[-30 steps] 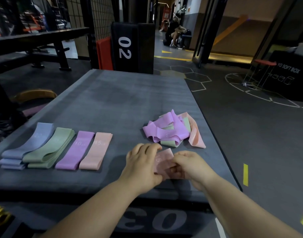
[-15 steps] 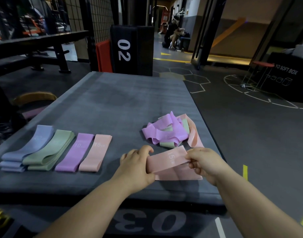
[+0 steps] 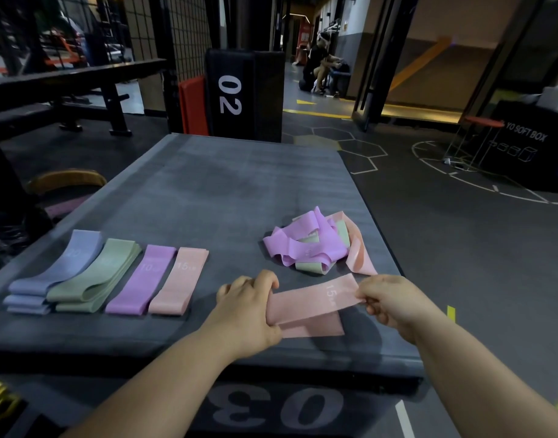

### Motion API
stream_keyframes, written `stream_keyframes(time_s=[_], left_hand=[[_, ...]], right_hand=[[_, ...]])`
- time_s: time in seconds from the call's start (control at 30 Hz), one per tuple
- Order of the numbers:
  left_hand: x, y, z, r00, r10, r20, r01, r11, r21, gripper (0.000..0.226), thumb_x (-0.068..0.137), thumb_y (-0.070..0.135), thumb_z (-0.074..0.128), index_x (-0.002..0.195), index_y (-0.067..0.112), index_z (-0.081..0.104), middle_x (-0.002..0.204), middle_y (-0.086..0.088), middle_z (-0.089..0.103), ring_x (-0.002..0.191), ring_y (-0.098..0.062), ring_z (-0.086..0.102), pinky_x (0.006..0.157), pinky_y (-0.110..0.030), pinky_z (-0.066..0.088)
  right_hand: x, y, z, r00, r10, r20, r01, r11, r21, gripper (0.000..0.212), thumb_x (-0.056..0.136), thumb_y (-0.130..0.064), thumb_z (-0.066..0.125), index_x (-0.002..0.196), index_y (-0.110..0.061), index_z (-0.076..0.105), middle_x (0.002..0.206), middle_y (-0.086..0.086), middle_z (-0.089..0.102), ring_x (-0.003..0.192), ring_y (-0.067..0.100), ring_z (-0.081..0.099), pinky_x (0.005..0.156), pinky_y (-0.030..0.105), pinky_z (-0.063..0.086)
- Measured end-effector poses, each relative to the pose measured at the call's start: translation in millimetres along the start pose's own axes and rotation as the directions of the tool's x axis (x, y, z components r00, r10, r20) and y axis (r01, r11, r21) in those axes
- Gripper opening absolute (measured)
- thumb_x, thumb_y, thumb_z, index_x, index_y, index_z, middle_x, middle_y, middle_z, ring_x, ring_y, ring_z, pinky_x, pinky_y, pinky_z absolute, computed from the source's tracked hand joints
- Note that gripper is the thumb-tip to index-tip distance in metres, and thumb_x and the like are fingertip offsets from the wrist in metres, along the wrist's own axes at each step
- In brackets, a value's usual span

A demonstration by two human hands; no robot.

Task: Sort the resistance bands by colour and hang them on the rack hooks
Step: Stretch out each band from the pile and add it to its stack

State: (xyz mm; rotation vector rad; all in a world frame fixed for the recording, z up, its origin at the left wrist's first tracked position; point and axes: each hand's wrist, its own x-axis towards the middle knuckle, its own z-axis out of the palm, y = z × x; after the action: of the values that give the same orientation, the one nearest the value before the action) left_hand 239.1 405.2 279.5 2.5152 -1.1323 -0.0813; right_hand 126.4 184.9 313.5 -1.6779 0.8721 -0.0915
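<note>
Band in hand: we hold a pink band (image 3: 312, 303), printed 15, low in the middle of the frame, spread between both hands just above the near edge of the grey padded box top (image 3: 224, 191); its lower layer trails onto the padding.
Left hand: our left hand (image 3: 249, 308) grips the band's left end, fingers curled over the fold.
Right hand: our right hand (image 3: 394, 303) pinches the right end between thumb and fingers.
Feel: we judge it light, thin and floppy, a flat elastic loop that sags and stretches rather than keeping a shape; nothing here looks breakable, and the matte surface should not slip much.
Where to hold: we would keep to the two folded ends, both layers together, so the loop lies flat and does not twist.
Sorted row: at lower left lie a blue-lilac stack (image 3: 56, 273), a green stack (image 3: 94, 279), a purple band (image 3: 141, 279) and a pink pile (image 3: 179, 281), side by side; the pink pile looks like the place for ours.
Loose heap: a tangle of purple, green and pink bands (image 3: 309, 245) sits just beyond our hands, right of centre.
Rack hooks: we cannot find them in this view, so hanging seems some way off.
</note>
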Motion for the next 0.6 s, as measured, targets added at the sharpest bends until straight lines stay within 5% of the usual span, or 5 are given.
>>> stream_keyframes(time_s=[0.27, 0.4, 0.6], left_hand=[[-0.7, -7.3, -7.0, 0.996, -0.026, 0.086, 0.033, 0.996, -0.078, 0.038, 0.076, 0.031, 0.063, 0.106, 0.028, 0.039, 0.099, 0.013, 0.046, 0.105, -0.015, 0.042, 0.091, -0.03, 0.038], [-0.5, -15.2, -9.6, 0.993, -0.042, 0.114, 0.056, 0.99, -0.126, 0.028, 0.071, 0.032, 0.072, 0.082, 0.032, 0.047, 0.086, 0.017, 0.048, 0.094, -0.01, 0.046, 0.083, -0.025, 0.043], [1.3, -24.7, -7.2, 0.991, -0.054, 0.122, 0.065, 0.995, -0.081, 0.029, 0.066, 0.037, 0.076, 0.072, 0.032, 0.049, 0.086, 0.016, 0.05, 0.095, -0.009, 0.046, 0.09, -0.029, 0.044]], right_hand=[[-2.5, 8.4, 10.9, 0.994, 0.026, 0.107, -0.009, 0.988, -0.157, 0.015, 0.081, -0.003, 0.067, 0.071, -0.011, 0.06, 0.055, 0.001, 0.056, 0.048, 0.011, 0.048, 0.045, 0.021, 0.028], [-2.1, 11.3, 15.7, 0.996, 0.013, 0.087, 0.01, 0.966, -0.258, 0.01, 0.079, -0.009, 0.07, 0.072, -0.012, 0.064, 0.058, 0.001, 0.061, 0.05, 0.011, 0.05, 0.043, 0.019, 0.032], [-1.6, 14.2, 23.5, 0.999, -0.03, 0.032, 0.041, 0.899, -0.435, 0.009, 0.073, -0.02, 0.075, 0.069, -0.015, 0.069, 0.065, 0.001, 0.066, 0.054, 0.011, 0.054, 0.044, 0.018, 0.039]])
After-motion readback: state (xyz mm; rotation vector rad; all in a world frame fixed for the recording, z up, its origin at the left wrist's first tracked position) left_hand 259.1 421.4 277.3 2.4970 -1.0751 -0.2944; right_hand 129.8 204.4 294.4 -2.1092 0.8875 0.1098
